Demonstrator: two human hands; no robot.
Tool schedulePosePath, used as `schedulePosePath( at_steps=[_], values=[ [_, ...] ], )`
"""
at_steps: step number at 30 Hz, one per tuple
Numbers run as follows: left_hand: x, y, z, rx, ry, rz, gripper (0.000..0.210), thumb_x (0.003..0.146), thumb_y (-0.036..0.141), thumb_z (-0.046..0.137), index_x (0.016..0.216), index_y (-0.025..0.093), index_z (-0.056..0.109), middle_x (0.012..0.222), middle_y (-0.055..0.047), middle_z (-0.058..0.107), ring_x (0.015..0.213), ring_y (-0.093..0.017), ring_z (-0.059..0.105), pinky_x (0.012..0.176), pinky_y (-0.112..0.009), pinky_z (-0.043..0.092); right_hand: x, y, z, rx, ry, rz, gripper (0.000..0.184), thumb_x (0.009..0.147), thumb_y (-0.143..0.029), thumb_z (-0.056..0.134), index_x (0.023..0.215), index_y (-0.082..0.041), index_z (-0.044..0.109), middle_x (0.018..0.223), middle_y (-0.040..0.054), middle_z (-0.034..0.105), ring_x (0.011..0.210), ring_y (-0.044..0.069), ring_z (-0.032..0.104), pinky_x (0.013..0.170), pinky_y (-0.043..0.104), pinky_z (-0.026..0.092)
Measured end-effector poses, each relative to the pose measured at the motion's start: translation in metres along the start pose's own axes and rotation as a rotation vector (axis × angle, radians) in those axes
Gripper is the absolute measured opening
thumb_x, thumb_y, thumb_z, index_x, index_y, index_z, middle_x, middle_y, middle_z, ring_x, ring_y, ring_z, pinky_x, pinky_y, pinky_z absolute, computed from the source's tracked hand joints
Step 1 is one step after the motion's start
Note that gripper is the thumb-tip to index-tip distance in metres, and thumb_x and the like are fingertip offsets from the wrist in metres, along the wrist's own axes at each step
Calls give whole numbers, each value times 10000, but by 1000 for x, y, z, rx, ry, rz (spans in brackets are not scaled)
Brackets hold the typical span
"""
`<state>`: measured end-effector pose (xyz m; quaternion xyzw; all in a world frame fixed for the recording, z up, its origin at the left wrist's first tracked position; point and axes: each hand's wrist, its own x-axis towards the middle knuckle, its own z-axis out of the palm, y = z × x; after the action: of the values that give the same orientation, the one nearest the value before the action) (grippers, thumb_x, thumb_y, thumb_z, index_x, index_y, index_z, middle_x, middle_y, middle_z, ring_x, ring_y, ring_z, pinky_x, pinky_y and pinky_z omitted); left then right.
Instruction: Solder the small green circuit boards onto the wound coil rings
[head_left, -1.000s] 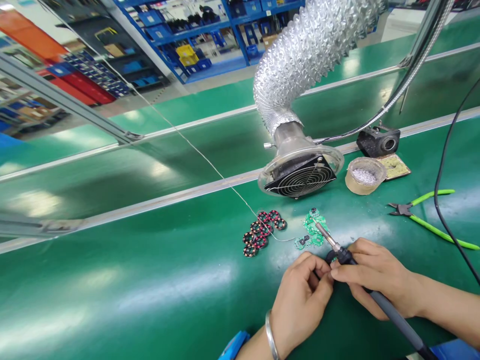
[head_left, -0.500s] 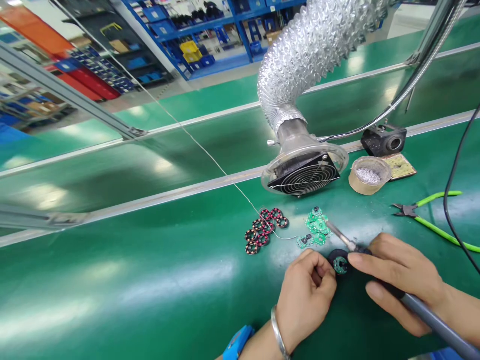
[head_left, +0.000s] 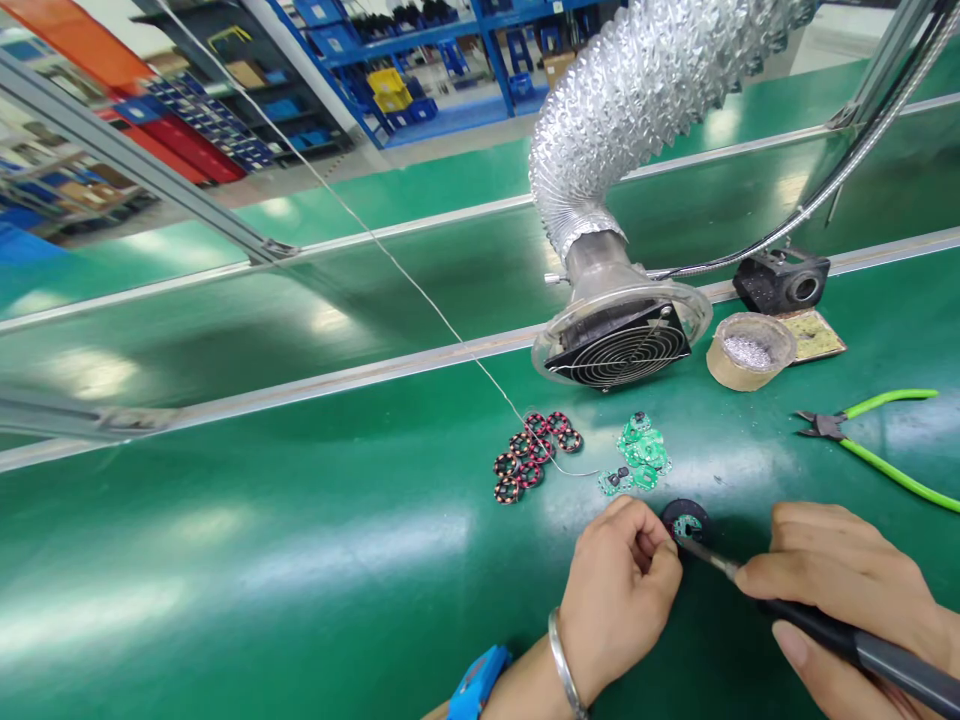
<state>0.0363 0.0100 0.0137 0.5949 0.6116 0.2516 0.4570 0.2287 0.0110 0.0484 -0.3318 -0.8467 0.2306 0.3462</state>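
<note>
My right hand (head_left: pixel 855 590) grips the dark handle of a soldering iron (head_left: pixel 821 625). The iron's metal tip reaches left onto a small green circuit board (head_left: pixel 684 527) set in a round black part (head_left: pixel 691 510). At that part's left edge, the thumb and forefinger of my left hand (head_left: pixel 626 580) are pinched together, hiding what lies between them. Just beyond my left hand is a pile of green circuit boards (head_left: pixel 643 452). Left of that lie several red-and-black ring coils (head_left: pixel 536 450). A thin solder wire (head_left: pixel 427 295) hangs down from the upper left, its end near the boards.
A fume extractor (head_left: pixel 619 345) with a silver duct hangs over the bench's far side. Right of it stand a round tub (head_left: pixel 739 370) of metallic bits, a yellowish sponge tray (head_left: pixel 821 338) and a black iron stand (head_left: pixel 784 280). Green-handled cutters (head_left: pixel 829 425) lie at the right.
The soldering iron's tip has come down from above the loose boards onto the board in the round black part. My right hand has shifted right and down; my left stays at the part's edge.
</note>
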Motion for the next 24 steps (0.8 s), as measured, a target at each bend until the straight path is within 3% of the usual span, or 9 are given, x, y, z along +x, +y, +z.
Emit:
schedulePosePath(
  at_steps=[7, 12, 18, 24],
  values=[
    [1, 0, 0, 15, -6, 3, 160, 720, 75, 497, 604, 184, 495, 625, 20, 490, 554, -113, 442, 532, -228, 330, 3, -1, -1, -16, -26, -13, 267, 743, -57, 449, 930, -205, 568, 605, 19, 544, 530, 188, 524, 504, 340, 422],
    [1, 0, -1, 9, -2, 1, 162, 719, 75, 501, 599, 184, 493, 626, 20, 490, 561, -114, 446, 535, -230, 324, 1, -1, -2, -29, -38, -17, 281, 752, -56, 449, 964, -208, 555, 643, 37, 587, 568, 197, 567, 537, 352, 460],
    [1, 0, 0, 2, -3, 5, 168, 716, 64, 501, 598, 183, 488, 615, 23, 480, 565, -114, 447, 538, -231, 318, -2, -1, -4, -47, 30, -22, 208, 877, -121, 420, 1004, -220, 551, 642, 40, 601, 589, 206, 613, 559, 363, 482],
    [1, 1, -2, 1, -3, 9, 175, 732, 75, 506, 595, 183, 487, 622, 18, 489, 573, -118, 452, 543, -235, 324, 5, 10, -2, -29, 83, -72, 324, 815, -97, 447, 1109, -184, 552, 685, 44, 619, 581, 191, 591, 522, 328, 460]
  ],
)
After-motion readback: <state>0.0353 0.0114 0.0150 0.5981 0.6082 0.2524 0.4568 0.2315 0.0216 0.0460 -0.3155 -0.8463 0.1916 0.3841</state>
